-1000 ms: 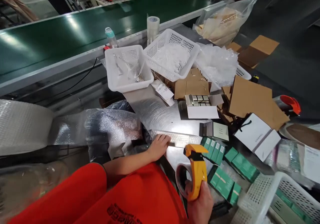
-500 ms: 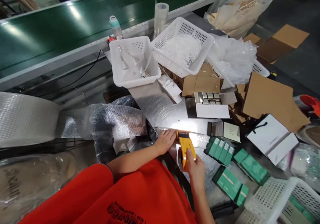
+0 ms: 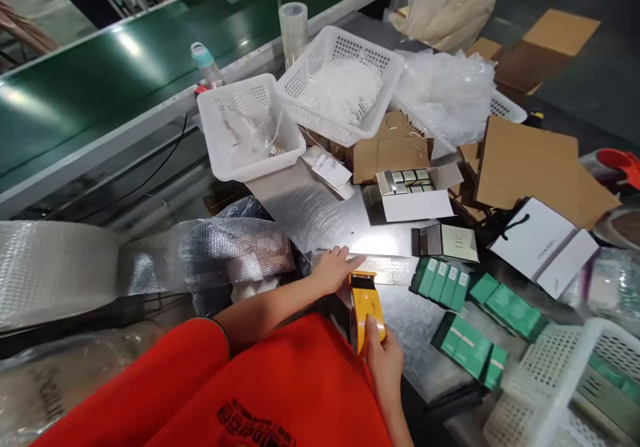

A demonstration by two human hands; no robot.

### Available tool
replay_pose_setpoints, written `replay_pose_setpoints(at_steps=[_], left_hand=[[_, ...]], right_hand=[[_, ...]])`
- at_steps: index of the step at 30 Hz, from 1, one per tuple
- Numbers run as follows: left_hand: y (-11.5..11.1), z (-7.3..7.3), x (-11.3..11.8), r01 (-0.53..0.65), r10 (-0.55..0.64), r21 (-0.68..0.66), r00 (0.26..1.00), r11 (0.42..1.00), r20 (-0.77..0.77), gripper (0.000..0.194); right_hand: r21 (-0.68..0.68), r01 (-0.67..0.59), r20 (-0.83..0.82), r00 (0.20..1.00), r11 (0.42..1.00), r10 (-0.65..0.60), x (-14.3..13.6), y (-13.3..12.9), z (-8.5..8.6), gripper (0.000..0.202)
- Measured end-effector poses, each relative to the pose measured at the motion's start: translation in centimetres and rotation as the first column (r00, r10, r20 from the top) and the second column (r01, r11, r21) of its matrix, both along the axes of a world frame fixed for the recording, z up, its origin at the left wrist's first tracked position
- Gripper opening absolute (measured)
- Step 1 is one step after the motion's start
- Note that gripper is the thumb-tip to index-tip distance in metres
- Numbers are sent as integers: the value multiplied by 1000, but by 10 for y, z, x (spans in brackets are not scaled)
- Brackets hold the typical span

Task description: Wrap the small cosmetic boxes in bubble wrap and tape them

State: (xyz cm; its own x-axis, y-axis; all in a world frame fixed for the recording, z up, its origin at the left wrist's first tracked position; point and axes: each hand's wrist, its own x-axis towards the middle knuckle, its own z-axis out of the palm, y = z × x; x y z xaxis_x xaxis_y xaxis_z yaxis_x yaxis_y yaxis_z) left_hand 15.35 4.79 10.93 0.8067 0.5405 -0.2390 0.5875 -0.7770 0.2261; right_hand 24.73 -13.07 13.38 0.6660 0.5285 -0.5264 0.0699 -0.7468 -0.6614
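My right hand (image 3: 385, 357) is wrapped around a yellow tape dispenser (image 3: 367, 304) with a roll of tape in it. Its head points away from me, close to my left hand (image 3: 333, 272). That hand lies flat with its thumb stretched out to the right, on the left part of a clear, shiny plastic-wrapped piece (image 3: 393, 270) on the metal table (image 3: 320, 214). What is inside the wrapping I cannot make out. To the right lie a small dark-and-pale box (image 3: 457, 242) and a row of green boxes (image 3: 440, 284).
A bubble wrap roll (image 3: 55, 260) lies at left, its strip reaching the table. White baskets (image 3: 250, 167) stand at the back before a green conveyor (image 3: 165, 54). An open white carton (image 3: 417, 206), cardboard (image 3: 525, 160), a white paper bag (image 3: 537, 244) and another basket (image 3: 575, 367) fill the right.
The tape dispenser has come slightly toward me, away from the wrapped piece's edge. My left thumb has spread out to the right. The whole view has shifted a little.
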Motion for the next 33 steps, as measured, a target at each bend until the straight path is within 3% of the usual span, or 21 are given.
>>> replay_pose_setpoints(at_steps=[4,9,15,19,23,26,33], left_hand=[[5,3,6,-4,2,-53,999,999,-40,76],[2,1,3,-71,70,-22,996,997,-54,105],[14,0,-1,94,-96,-58,995,994,-33,93],[12,-6,3,66,-69,-55,996,996,-63,108],[-2,-15,-4,39,-38,41,999,998,-17,97],[-4,-19,-10,19,-19,32,1000,999,-1,93],[7,-11,-8,36,-37,-15,997,999,-61,81]], right_hand=[[53,23,-22,1000,998,-21,-1,-1,-2,75],[49,49,-64,997,998,-46,-3,-2,-3,83],[96,61,-101,994,994,-52,-5,1,-2,80],[129,76,-114,992,989,-61,-5,1,-2,77],[141,64,-118,992,988,-48,-6,-3,-4,75],[137,66,-130,990,988,-48,-6,-4,-4,74],[128,90,-151,986,988,-70,-6,4,-2,71]])
